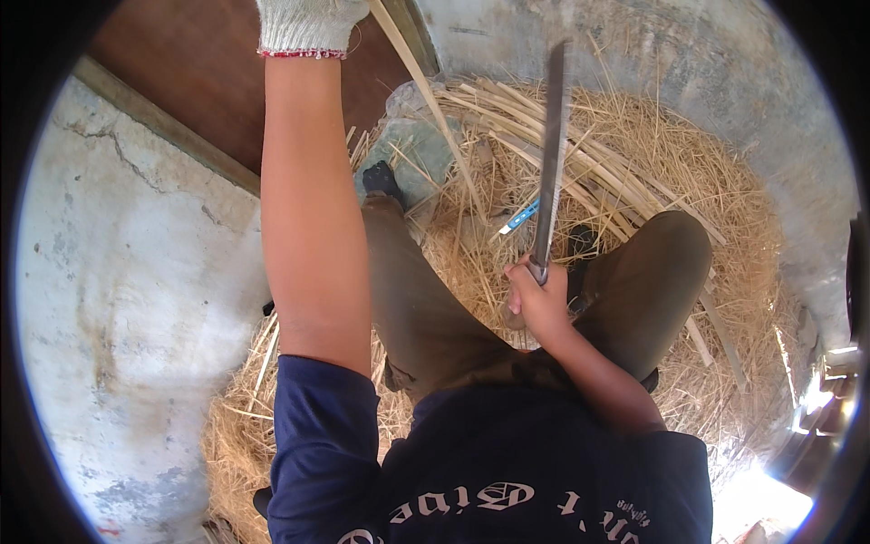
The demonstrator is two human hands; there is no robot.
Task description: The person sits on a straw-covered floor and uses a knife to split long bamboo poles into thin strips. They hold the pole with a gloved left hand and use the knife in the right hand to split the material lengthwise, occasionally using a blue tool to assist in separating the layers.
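My left hand, in a white knitted glove with a red-edged cuff, reaches up to the top edge, where its fingers are cut off. A long pale bamboo strip slants down from beside the glove, its upper part raised toward me, as if gripped. My bare right hand is wrapped round the handle of a machete between my knees. Its long dark blade points up and away from me. Just left of the blade, a blue utility knife lies on the straw.
Straw-like shavings cover the floor, with a pile of split bamboo strips ahead of my right knee. A flat greenish stone slab lies by my left foot. Worn walls stand on both sides, and a brown door panel stands at upper left.
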